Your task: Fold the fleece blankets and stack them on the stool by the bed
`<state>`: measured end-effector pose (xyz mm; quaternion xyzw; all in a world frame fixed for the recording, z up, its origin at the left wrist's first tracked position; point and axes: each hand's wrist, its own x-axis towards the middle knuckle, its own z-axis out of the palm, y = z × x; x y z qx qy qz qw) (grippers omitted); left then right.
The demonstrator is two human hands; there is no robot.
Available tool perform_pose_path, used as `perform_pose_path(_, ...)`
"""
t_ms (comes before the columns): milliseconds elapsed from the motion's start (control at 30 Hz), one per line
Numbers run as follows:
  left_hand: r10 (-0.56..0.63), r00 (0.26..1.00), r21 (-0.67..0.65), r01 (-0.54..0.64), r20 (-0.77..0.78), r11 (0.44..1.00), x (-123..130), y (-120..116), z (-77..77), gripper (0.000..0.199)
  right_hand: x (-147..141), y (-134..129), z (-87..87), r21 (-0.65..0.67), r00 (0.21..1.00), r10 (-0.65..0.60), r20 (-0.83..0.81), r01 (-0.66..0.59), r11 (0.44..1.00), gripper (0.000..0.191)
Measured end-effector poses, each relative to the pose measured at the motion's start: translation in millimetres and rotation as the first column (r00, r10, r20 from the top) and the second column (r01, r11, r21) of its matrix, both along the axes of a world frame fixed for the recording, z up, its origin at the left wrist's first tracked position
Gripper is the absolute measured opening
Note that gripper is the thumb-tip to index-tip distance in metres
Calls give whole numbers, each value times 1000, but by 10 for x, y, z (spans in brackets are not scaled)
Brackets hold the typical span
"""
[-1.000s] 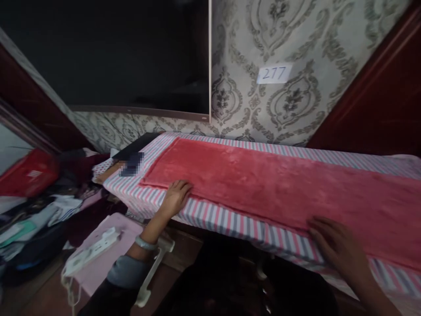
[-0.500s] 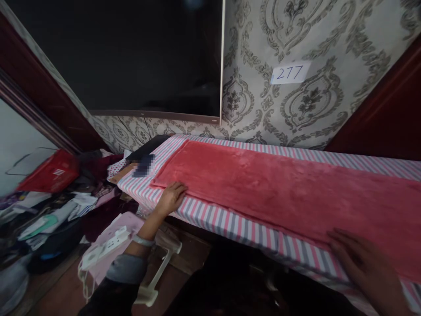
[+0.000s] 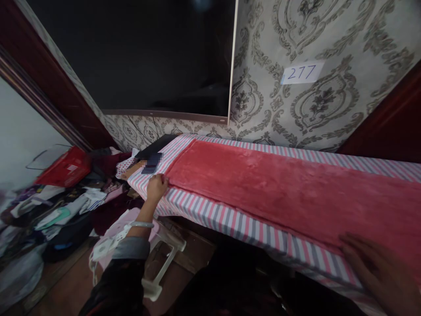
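A long red plush blanket [image 3: 263, 184] lies flat on a table covered with a pink, grey and white striped cloth [image 3: 210, 213]. My left hand [image 3: 157, 188] is at the blanket's near left corner, fingers closed on its edge. A bracelet circles that wrist. Toward the right, my right hand [image 3: 378, 267] rests on the blanket by its front edge, with the fingers stretched out. The blanket runs out of view on the right.
A dark phone-like thing [image 3: 151, 163], partly pixelated, lies at the table's left end. Beyond hangs a large black television [image 3: 148, 57]. Clothes [image 3: 72, 210] and a red basket [image 3: 66, 166] are heaped on the left. A pink stool [image 3: 131, 217] carrying a white power strip [image 3: 107, 248] stands below.
My left hand has moved left along the front edge to the blanket's corner and closed on it. My right hand stays on the blanket. The view has shifted slightly left.
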<state>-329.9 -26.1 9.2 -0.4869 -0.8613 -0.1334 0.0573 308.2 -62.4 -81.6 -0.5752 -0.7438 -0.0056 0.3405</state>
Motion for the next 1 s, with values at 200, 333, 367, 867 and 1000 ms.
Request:
perform_pose_path(200, 125, 987, -112, -113, 101, 987, -59, 205, 76, 45, 42, 7, 1, 38, 999, 37, 2, -37, 999, 40)
perform_pose_path(333, 126, 988, -141, -112, 94, 984, -55, 334, 156, 33, 46, -2, -15, 31, 999, 52, 7, -52, 998, 39)
perform_pose_path(367, 117, 989, -134, -105, 86, 985, -62, 343, 187, 31, 45, -5, -21, 21, 999, 50, 8, -50, 999, 40)
perform_pose_path(867, 161, 984, -151, -148, 78, 977, -103, 201, 128, 38, 12, -27, 19, 40, 997, 32, 69, -34, 999, 45)
perform_pose_path(1000, 165, 982, -144, -151, 89, 978, -118, 208, 147, 37, -53, -35, 63, 52, 997, 13, 71, -17, 998, 44)
